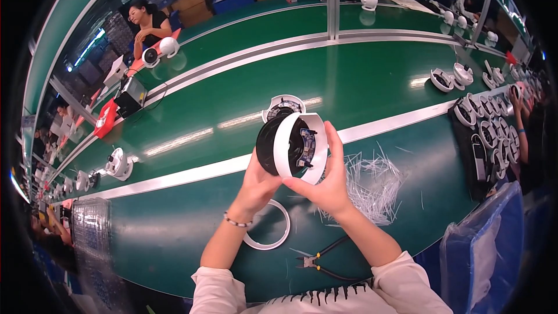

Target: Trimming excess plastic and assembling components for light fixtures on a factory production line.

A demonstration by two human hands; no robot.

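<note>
In the head view, we see both hands raised over the near green tabletop (174, 244), gripping a round white-and-black housing (282, 146) between them. The left hand (258, 183) cups it from the lower left, against its black disc (266, 150); most of its fingers are hidden from us. The right hand (329, 181) grasps it from the right, thumb at the bottom edge and fingers up along the white side. The housing is tilted, so we look into its opening, where a curved circuit board (308, 146) shows.

Just behind it in our view is another white shell (283, 103) with a circuit board; we cannot tell whether the two touch. Below the hands, a white ring (286, 228) lies flat near the left wrist, which wears a beaded bracelet (237, 221). Cutters (311, 261) with black-and-yellow handles lie by the right forearm, and a loose heap of thin white strips (375, 186) spreads beyond that arm.

To our left we find stacked clear trays (92, 227); to our right, a dark tray (478, 175) carrying rows of white parts (494, 128), with a plastic-lined blue bin (508, 238) nearer us.
</note>
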